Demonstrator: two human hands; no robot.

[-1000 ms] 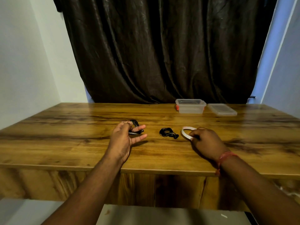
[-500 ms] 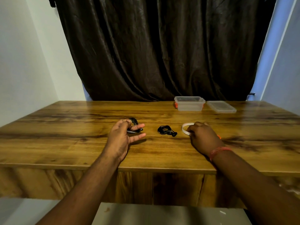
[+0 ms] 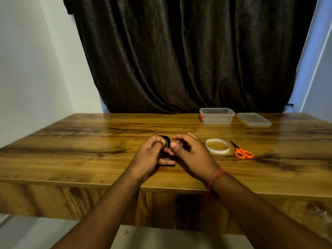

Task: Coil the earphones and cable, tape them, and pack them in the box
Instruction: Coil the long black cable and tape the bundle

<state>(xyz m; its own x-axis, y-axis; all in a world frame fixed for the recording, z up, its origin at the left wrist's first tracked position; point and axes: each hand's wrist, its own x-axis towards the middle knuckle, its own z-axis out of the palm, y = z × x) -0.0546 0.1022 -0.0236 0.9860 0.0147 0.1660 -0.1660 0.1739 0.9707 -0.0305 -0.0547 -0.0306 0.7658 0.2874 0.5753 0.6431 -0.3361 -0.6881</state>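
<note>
Hands meet at frame centre over the table (image 3: 89, 159). My left hand (image 3: 150, 159) has its fingers curled around a black coil (image 3: 166, 141), earphones or cable, can't tell which. My right hand (image 3: 192, 155) fingers are bent and touching the coil; grip unclear. Tape roll (image 3: 217, 146) and orange scissors (image 3: 241, 151) lie right of centre. Open box (image 3: 217, 116) and lid (image 3: 254, 119) sit upper right.

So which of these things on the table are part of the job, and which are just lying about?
Part of the job:
black coil, held in both hands
tape roll
orange scissors
clear box
its lid

Just there:
dark curtain
wooden table
</note>
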